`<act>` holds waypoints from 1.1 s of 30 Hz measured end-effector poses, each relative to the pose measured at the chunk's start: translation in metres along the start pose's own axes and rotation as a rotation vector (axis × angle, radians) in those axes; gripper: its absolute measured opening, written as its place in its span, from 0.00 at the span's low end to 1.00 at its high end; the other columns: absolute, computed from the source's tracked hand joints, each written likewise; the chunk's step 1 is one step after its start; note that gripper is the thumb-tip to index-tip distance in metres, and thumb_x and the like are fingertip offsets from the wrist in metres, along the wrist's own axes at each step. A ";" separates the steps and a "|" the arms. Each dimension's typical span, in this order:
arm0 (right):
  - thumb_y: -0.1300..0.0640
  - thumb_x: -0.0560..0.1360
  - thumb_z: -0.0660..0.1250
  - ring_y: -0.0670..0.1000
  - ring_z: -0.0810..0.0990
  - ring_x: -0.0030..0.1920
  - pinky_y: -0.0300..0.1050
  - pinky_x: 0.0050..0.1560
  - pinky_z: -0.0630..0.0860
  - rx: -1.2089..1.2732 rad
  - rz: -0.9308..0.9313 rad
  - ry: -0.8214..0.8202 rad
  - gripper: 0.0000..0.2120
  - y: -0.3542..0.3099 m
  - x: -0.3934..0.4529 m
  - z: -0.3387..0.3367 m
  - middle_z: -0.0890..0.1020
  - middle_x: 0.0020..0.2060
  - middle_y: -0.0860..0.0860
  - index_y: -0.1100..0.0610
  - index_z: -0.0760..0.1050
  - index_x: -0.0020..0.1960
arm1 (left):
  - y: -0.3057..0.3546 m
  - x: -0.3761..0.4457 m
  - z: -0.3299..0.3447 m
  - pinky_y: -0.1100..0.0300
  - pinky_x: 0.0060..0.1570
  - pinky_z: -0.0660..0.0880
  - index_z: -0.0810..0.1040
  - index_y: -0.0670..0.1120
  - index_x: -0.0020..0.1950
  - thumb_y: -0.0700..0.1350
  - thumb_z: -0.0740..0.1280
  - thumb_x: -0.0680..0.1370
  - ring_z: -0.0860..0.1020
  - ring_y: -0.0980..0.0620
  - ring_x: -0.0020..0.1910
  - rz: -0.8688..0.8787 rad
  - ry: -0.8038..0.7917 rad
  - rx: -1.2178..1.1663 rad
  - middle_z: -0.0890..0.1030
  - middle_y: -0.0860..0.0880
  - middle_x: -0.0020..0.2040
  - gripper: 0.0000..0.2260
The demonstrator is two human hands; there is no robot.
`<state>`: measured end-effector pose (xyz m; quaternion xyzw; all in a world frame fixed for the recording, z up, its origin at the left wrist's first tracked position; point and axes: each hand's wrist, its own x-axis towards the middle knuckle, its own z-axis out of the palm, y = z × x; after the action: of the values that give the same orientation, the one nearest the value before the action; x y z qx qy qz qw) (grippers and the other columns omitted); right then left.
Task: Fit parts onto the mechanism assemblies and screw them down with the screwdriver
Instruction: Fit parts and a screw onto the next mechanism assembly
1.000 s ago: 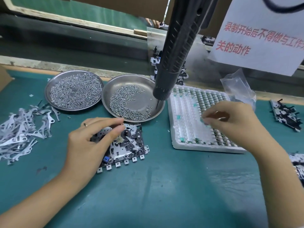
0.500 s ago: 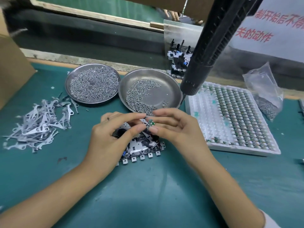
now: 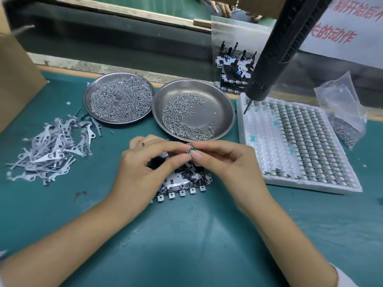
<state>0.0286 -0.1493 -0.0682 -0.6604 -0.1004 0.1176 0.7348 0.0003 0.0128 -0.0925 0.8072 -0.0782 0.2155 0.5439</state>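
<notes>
Head view shows the right hand and left hand pinching one small green part between their fingertips, just above the mechanism assembly on the green mat. Loosened fingers would likely drop it into the mechanism; the screwdriver hangs unused.

So a second ago the right hand was over at the white parts tray on the right. Now it's come back to center frame, pinching a tiny green part with the left hand above the mechanism assembly.
</notes>
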 end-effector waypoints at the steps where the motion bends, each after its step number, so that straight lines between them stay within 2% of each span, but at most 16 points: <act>1: 0.69 0.70 0.71 0.45 0.83 0.41 0.35 0.43 0.77 -0.013 -0.004 -0.007 0.09 0.001 0.000 0.000 0.86 0.40 0.51 0.58 0.83 0.47 | 0.000 0.000 0.000 0.59 0.53 0.66 0.78 0.60 0.55 0.55 0.69 0.71 0.76 0.60 0.45 0.011 -0.002 0.007 0.81 0.63 0.45 0.13; 6: 0.65 0.72 0.71 0.46 0.84 0.45 0.37 0.46 0.78 -0.159 -0.076 -0.033 0.09 0.001 -0.003 -0.003 0.86 0.44 0.49 0.55 0.83 0.49 | 0.002 0.001 -0.001 0.43 0.55 0.69 0.79 0.58 0.54 0.53 0.70 0.71 0.77 0.57 0.48 0.063 0.024 0.040 0.79 0.60 0.47 0.12; 9: 0.63 0.72 0.71 0.45 0.83 0.48 0.40 0.49 0.79 -0.241 -0.128 -0.048 0.08 0.002 -0.004 -0.003 0.85 0.46 0.47 0.53 0.83 0.49 | 0.003 0.001 -0.002 0.48 0.56 0.67 0.79 0.60 0.50 0.54 0.70 0.71 0.76 0.60 0.49 0.069 0.017 0.064 0.79 0.62 0.47 0.09; 13: 0.65 0.72 0.72 0.44 0.83 0.46 0.35 0.44 0.76 -0.257 -0.184 -0.083 0.09 0.004 -0.005 -0.004 0.85 0.46 0.47 0.54 0.85 0.48 | 0.005 0.002 -0.006 0.57 0.56 0.62 0.76 0.59 0.52 0.54 0.70 0.70 0.75 0.63 0.49 0.112 0.003 0.137 0.79 0.60 0.47 0.12; 18: 0.64 0.70 0.73 0.47 0.82 0.47 0.40 0.48 0.78 -0.371 -0.294 -0.082 0.10 0.008 -0.008 -0.006 0.85 0.43 0.45 0.53 0.84 0.50 | 0.007 0.000 -0.011 0.54 0.55 0.61 0.75 0.57 0.54 0.54 0.70 0.70 0.74 0.57 0.48 0.151 -0.061 0.194 0.77 0.61 0.48 0.13; 21: 0.62 0.70 0.72 0.45 0.81 0.47 0.40 0.51 0.74 -0.519 -0.400 -0.099 0.11 0.012 -0.011 -0.008 0.84 0.44 0.41 0.53 0.81 0.52 | 0.007 -0.001 -0.016 0.53 0.55 0.62 0.75 0.57 0.55 0.55 0.69 0.70 0.75 0.57 0.49 0.170 -0.125 0.212 0.77 0.62 0.49 0.14; 23: 0.61 0.70 0.72 0.48 0.80 0.47 0.40 0.51 0.73 -0.571 -0.436 -0.113 0.10 0.016 -0.012 -0.007 0.84 0.44 0.43 0.55 0.82 0.51 | 0.005 -0.003 -0.023 0.53 0.55 0.63 0.75 0.57 0.55 0.55 0.69 0.70 0.75 0.58 0.49 0.162 -0.148 0.198 0.78 0.62 0.49 0.15; 28: 0.62 0.70 0.73 0.55 0.77 0.41 0.44 0.46 0.76 -0.822 -0.653 -0.178 0.07 0.027 -0.014 0.001 0.85 0.45 0.51 0.59 0.85 0.47 | -0.002 -0.012 -0.037 0.43 0.55 0.69 0.77 0.60 0.52 0.54 0.65 0.74 0.76 0.61 0.48 0.061 -0.072 0.110 0.80 0.59 0.46 0.07; 31: 0.61 0.69 0.74 0.56 0.77 0.41 0.53 0.45 0.77 -0.911 -0.725 -0.178 0.06 0.030 -0.013 0.001 0.85 0.45 0.51 0.58 0.85 0.46 | 0.000 -0.013 -0.038 0.40 0.55 0.70 0.77 0.60 0.50 0.54 0.63 0.76 0.78 0.58 0.48 0.009 -0.033 0.074 0.79 0.60 0.48 0.06; 33: 0.59 0.70 0.73 0.56 0.77 0.42 0.54 0.46 0.76 -0.958 -0.759 -0.171 0.05 0.031 -0.013 0.000 0.85 0.46 0.50 0.57 0.85 0.46 | 0.000 -0.013 -0.037 0.41 0.55 0.70 0.77 0.60 0.50 0.54 0.62 0.76 0.78 0.58 0.47 -0.005 -0.033 0.071 0.79 0.61 0.47 0.06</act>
<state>0.0149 -0.1501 -0.0991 -0.8235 -0.4285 -0.1578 0.3366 -0.0217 0.0451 -0.0864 0.8298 -0.0772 0.2033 0.5140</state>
